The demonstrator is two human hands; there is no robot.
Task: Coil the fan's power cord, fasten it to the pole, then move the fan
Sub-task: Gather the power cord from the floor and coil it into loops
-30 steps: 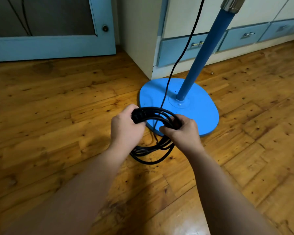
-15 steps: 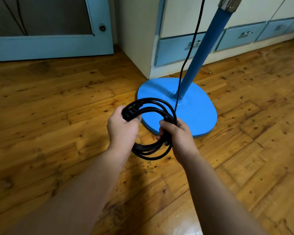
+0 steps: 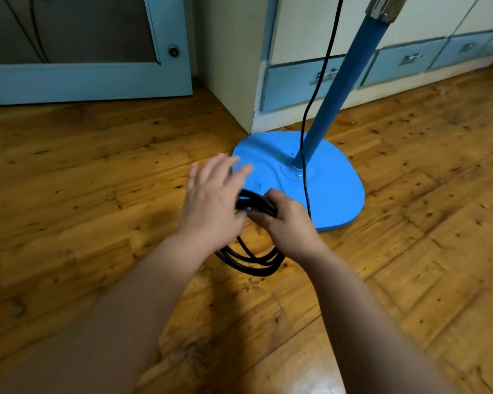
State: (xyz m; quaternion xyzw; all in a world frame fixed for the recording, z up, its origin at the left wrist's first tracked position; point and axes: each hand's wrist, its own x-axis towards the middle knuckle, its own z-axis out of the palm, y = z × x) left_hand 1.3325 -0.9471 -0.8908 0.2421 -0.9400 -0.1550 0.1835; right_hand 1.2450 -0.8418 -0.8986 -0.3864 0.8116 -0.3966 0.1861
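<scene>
Coiled cord [image 3: 251, 260]: a black bundle of several loops, held above the wooden floor [image 3: 83, 172] just in front of the fan base; the loops hang downward from the grip, so the coil's long axis runs roughly top to bottom, its lower arc bulging toward the camera.

Free strand [image 3: 316, 89]: one black length rises from behind the right hand, crosses the fan base and climbs beside the pole out of the top of the picture.

Right hand [image 3: 285, 223]: closed round the top of the coil, fingers wrapped over the gathered loops at the near edge of the fan base.

Left hand [image 3: 211, 200]: spread flat, fingers straight and blurred, pointing toward the fan base; its palm lies against the left side of the coil top — it has no closed hold on anything.

Fan base [image 3: 333, 189]: a flat, rounded bright-blue plate on the floor, just beyond both hands.

Pole [image 3: 345, 81]: blue, rising from the middle of the fan base and leaning up and to the right, ending in a silver collar [image 3: 384, 8] at the top edge.

Cabinet [image 3: 231, 61]: cream with pale-blue drawers [image 3: 299, 81], directly behind the fan base.

Blue-framed door [image 3: 91, 81]: well to the left of the fan base, against the far wall.
</scene>
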